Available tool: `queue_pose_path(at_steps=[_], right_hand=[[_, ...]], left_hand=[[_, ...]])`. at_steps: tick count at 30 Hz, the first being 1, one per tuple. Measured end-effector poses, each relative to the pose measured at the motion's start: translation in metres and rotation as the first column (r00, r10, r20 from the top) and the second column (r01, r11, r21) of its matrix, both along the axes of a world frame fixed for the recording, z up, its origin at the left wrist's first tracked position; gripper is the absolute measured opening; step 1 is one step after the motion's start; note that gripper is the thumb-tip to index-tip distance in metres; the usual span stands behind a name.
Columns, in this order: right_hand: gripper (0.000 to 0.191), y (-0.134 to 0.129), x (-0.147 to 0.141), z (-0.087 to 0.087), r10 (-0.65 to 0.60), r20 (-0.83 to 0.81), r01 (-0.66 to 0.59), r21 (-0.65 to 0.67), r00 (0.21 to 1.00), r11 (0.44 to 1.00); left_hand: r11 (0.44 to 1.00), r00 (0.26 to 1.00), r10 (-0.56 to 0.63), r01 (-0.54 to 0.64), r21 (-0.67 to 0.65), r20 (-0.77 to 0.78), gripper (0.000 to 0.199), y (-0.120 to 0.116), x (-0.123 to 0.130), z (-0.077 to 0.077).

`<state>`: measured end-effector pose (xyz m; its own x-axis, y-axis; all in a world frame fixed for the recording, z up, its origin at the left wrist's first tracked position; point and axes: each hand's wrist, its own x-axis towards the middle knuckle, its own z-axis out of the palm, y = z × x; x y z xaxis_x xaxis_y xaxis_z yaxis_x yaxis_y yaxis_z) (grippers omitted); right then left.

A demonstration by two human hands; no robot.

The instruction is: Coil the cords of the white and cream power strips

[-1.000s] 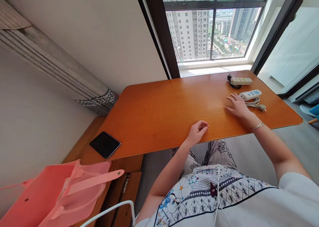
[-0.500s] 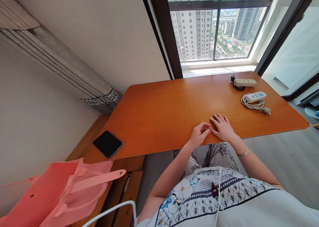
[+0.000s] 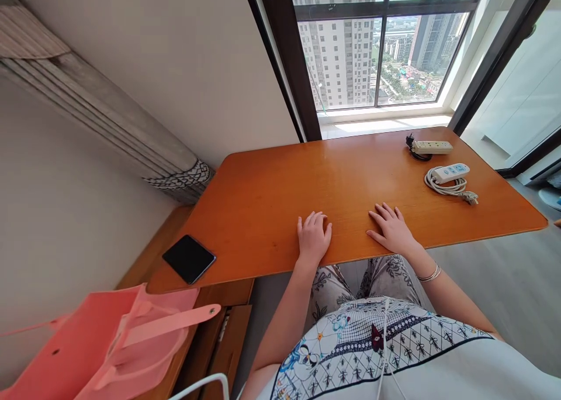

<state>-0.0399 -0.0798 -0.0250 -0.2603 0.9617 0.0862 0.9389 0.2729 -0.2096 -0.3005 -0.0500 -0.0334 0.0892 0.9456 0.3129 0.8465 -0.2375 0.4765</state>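
Observation:
My left hand (image 3: pixel 314 237) rests on the brown wooden table (image 3: pixel 263 195) close to its front edge, fingers a little bent and thumb apart, holding nothing. To its right, my right hand (image 3: pixel 391 229) lies flat on the tabletop with fingers spread, also holding nothing. Thin bracelets (image 3: pixel 431 273) circle the right wrist. Nearest to the right hand is a white power strip (image 3: pixel 450 173) with its pale cord coiled beside it. Behind that lies a cream power strip (image 3: pixel 432 147) with a black cord and plug. A black tablet or phone (image 3: pixel 189 258) lies at the table's left end.
A pink open bag (image 3: pixel 105 324) with a strap stands on a wooden cabinet (image 3: pixel 232 335) at the lower left. A curtain (image 3: pixel 131 125) hangs by the left wall. Beyond the table is a window (image 3: pixel 381 61). A white cable or tube (image 3: pixel 205 381) curves up at the bottom.
My left hand has moved left, away from my right hand, and its fingers have parted. My right hand stays almost in place on the table.

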Motion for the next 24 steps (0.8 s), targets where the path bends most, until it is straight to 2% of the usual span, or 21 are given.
queue_pose_path(at_steps=[3, 8, 24], right_hand=[[0.064, -0.001, 0.000, 0.001, 0.001, 0.001, -0.001, -0.002, 1.000, 1.000], [0.064, -0.002, -0.001, 0.001, -0.005, 0.004, 0.005, -0.001, 1.000, 1.000], [0.063, -0.003, 0.000, -0.004, 0.011, -0.013, -0.010, 0.038, 1.000, 0.999]], left_hand=[[0.999, 0.998, -0.010, 0.008, -0.031, -0.069, 0.027, -0.002, -0.002, -0.007], [0.999, 0.995, -0.031, 0.029, -0.027, -0.097, 0.032, -0.002, -0.002, -0.010], [0.998, 0.998, -0.062, 0.061, -0.024, -0.019, 0.031, -0.002, -0.006, -0.013]])
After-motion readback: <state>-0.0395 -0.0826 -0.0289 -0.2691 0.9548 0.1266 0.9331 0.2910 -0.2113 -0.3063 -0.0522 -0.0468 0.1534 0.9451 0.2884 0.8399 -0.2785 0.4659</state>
